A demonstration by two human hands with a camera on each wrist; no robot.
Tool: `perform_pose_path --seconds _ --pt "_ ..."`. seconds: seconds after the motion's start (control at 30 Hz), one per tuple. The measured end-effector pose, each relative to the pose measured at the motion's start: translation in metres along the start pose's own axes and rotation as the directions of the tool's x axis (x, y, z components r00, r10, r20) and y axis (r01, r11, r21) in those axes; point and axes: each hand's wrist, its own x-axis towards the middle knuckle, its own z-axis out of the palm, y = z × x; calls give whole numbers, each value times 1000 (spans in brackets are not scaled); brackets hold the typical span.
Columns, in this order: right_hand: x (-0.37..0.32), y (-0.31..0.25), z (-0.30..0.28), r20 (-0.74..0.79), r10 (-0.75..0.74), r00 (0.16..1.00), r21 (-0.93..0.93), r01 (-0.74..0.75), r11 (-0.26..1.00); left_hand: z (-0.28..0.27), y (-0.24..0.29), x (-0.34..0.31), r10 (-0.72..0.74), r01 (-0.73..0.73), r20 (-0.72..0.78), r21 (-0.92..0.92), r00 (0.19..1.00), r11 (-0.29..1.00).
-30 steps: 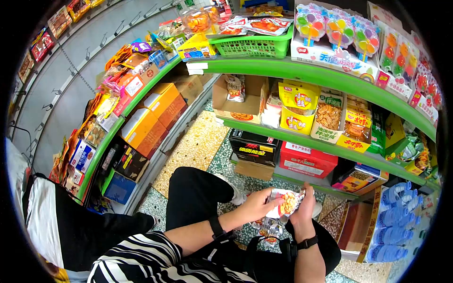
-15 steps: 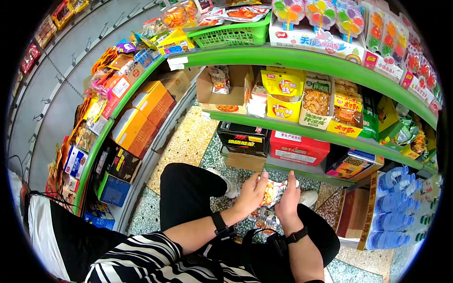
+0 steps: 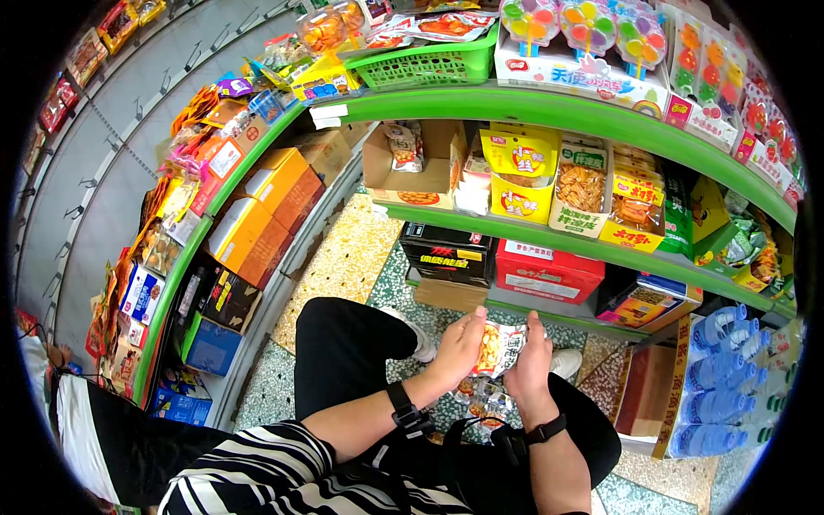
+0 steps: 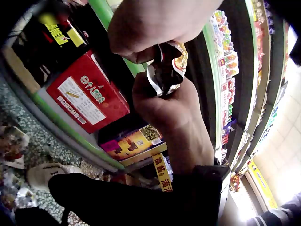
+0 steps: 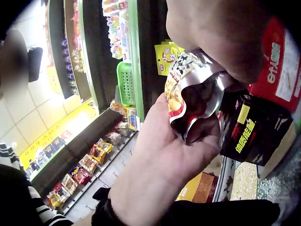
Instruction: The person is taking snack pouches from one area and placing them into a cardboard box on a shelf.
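Between the two hands, a small white snack packet (image 3: 499,350) with orange food pictures stands with its printed face toward the head camera. The left hand (image 3: 458,352) pinches its left edge and the right hand (image 3: 528,367) its right edge, thumbs uppermost. In the right wrist view the packet (image 5: 175,85) shows a wavy silver rim around a dark hollow, with the left hand (image 5: 167,148) below and the right hand (image 5: 216,30) above. The left wrist view has the packet (image 4: 165,73) between the left hand (image 4: 155,23) and the right hand (image 4: 174,106).
Clear-wrapped packets (image 3: 483,402) lie on the floor below the hands. Ahead, green-edged shelves (image 3: 429,103) hold snacks; an open carton (image 3: 416,184) has one packet inside. Water bottles (image 3: 712,378) stand at right. Another person's dark-clothed leg (image 3: 129,429) is at left.
The packet has turned more upright between the hands since one second ago, and both hands have shifted slightly. The head view has swung a little, moving the shelves leftward in the picture.
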Motion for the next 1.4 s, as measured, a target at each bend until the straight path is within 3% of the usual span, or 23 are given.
perform_pose_path --seconds 0.07,0.2,0.3,0.4,0.6,0.7,0.8,0.87,0.9,0.93,1.03,1.1,1.13,1.23,1.3,1.4 --pt "2 -2 0 13 -4 1000 10 4 1000 4 11 0 29 -30 11 31 1000 999" --pt "0 -10 2 15 4 1000 27 -5 1000 2 31 -1 267 -255 32 416 963 873" --pt "1 -9 4 -15 -6 1000 19 6 1000 -4 14 8 287 -270 22 414 958 869" --pt "1 -8 3 -28 18 999 23 -18 1000 -3 11 9 191 -177 -46 216 980 960" --pt "2 -10 3 44 96 994 39 -98 994 -13 17 8 230 -216 -18 274 973 937" --pt "2 -11 2 28 109 994 29 -110 993 -11 13 10 141 -135 -37 136 989 981" --pt "5 -19 -5 -60 32 998 -48 -35 998 -14 33 3 94 -115 89 265 992 957" --pt "1 -30 3 -161 -79 984 -170 51 984 -25 38 8 -28 -114 298 448 954 887" --pt "7 -25 -6 -125 -81 989 -227 51 973 -31 43 11 -102 -131 386 532 917 836" --pt "17 -16 -24 -88 -80 993 -283 52 958 -31 60 10 -236 -34 408 553 882 832" --pt "13 -11 -21 11 -171 985 -510 153 846 -45 52 27 -139 -387 594 666 793 638" --pt "9 -8 -20 168 -179 969 -684 245 687 -45 53 28 -213 -440 679 650 703 620" --pt "3 -4 -11 154 -220 963 -682 265 682 -43 45 27 -208 -449 711 614 672 649" --pt "0 -11 -16 254 -99 962 -687 252 681 -35 27 20 -191 -383 781 484 595 787" --pt "-1 -11 -15 215 -137 967 -706 251 662 -36 10 18 -109 -433 759 476 642 766" --pt "7 -9 -28 291 -147 945 -660 309 685 -39 17 15 -153 -361 736 488 660 795"
